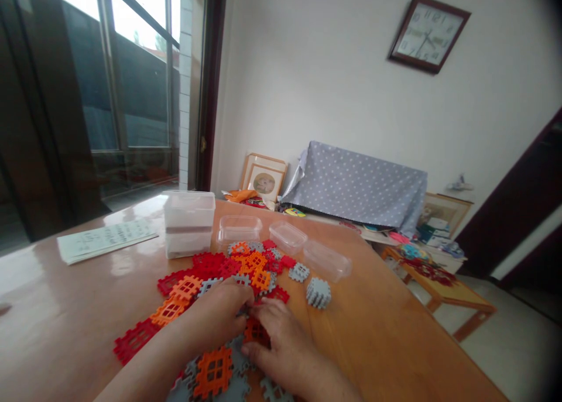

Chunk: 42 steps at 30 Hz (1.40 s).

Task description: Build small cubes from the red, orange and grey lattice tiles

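Note:
Red, orange and grey waffle-shaped plastic tiles [228,267] lie scattered on a glossy wooden table [386,332]. My left hand [219,317] and my right hand [281,346] meet over the near part of the pile, fingers curled and pressed onto tiles. The right hand's fingers rest on a red-orange tile [255,332]. What the left hand's fingers hold is hidden. An orange tile [214,371] lies just below the hands. A small grey cube [318,292] built from tiles stands to the right of the pile.
A tall clear tub [188,223] and three shallow clear containers [287,235] stand behind the tiles. A printed sheet [105,238] lies at the table's left. Beyond the table are a cloth-covered object, picture frames, a low cluttered table [439,273] and a wall clock.

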Available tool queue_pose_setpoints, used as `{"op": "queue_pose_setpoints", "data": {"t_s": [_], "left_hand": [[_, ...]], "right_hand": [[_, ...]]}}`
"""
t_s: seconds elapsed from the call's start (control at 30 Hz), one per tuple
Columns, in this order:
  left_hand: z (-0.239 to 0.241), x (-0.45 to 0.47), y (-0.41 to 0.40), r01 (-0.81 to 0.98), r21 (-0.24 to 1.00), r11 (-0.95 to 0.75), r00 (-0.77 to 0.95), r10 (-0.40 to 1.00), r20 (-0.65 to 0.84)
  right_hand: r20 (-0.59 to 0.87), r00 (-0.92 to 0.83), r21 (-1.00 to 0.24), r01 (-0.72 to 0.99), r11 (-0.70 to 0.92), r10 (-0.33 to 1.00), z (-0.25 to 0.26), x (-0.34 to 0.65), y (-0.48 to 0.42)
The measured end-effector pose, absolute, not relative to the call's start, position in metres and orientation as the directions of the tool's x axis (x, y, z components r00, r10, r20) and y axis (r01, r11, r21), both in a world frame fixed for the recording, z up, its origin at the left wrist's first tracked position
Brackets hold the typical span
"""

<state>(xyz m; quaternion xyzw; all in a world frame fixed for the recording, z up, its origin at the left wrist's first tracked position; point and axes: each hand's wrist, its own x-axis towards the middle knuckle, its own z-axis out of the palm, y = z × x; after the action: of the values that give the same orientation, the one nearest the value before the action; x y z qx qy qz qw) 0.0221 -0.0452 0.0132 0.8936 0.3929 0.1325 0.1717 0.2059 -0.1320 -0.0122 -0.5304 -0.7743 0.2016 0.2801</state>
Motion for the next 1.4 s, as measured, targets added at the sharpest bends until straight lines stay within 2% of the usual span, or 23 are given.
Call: {"op": "queue_pose_setpoints", "data": {"t_s": [0.13,0.27,0.4,0.53,0.63,0.73,0.9,1.23,1.33,1.4], "left_hand": [[0.016,0.023,-0.045,0.624,0.471,-0.624,0.667,0.739,0.096],[0.016,0.024,-0.044,0.593,0.539,-0.599,0.629,0.762,0.156],[0.011,0.027,-0.039,0.52,0.677,-0.522,0.545,0.812,0.208],[0.008,0.033,-0.033,0.255,0.906,-0.338,0.436,0.876,0.204],[0.01,0.038,-0.035,0.037,0.989,-0.143,0.424,0.899,0.114],[0.014,0.041,-0.04,-0.068,0.998,-0.011,0.442,0.896,0.04],[0.013,0.045,-0.045,-0.152,0.984,0.089,0.502,0.865,-0.001],[0.017,0.049,-0.054,-0.207,0.965,0.16,0.541,0.841,-0.024],[0.022,0.05,-0.055,-0.161,0.978,0.134,0.515,0.857,-0.033],[0.025,0.049,-0.055,-0.11,0.989,0.103,0.497,0.867,-0.035]], "right_hand": [[0.212,-0.265,-0.628,0.7,0.339,0.941,-0.01,0.206,-0.133],[0.216,-0.234,-0.646,0.694,0.319,0.948,-0.011,0.207,-0.132],[0.239,-0.169,-0.659,0.695,0.288,0.956,-0.014,0.209,-0.13],[0.291,-0.071,-0.684,0.682,0.259,0.954,-0.02,0.211,-0.127],[0.335,0.042,-0.716,0.66,0.225,0.941,-0.022,0.213,-0.124],[0.384,0.104,-0.722,0.654,0.228,0.917,-0.02,0.216,-0.123],[0.445,0.07,-0.656,0.704,0.271,0.893,-0.011,0.225,-0.124],[0.414,-0.004,-0.659,0.688,0.303,0.91,0.0,0.249,-0.124],[0.401,0.066,-0.682,0.687,0.25,0.914,0.001,0.276,-0.12],[0.371,0.175,-0.711,0.685,0.158,0.912,-0.002,0.303,-0.117]]}}
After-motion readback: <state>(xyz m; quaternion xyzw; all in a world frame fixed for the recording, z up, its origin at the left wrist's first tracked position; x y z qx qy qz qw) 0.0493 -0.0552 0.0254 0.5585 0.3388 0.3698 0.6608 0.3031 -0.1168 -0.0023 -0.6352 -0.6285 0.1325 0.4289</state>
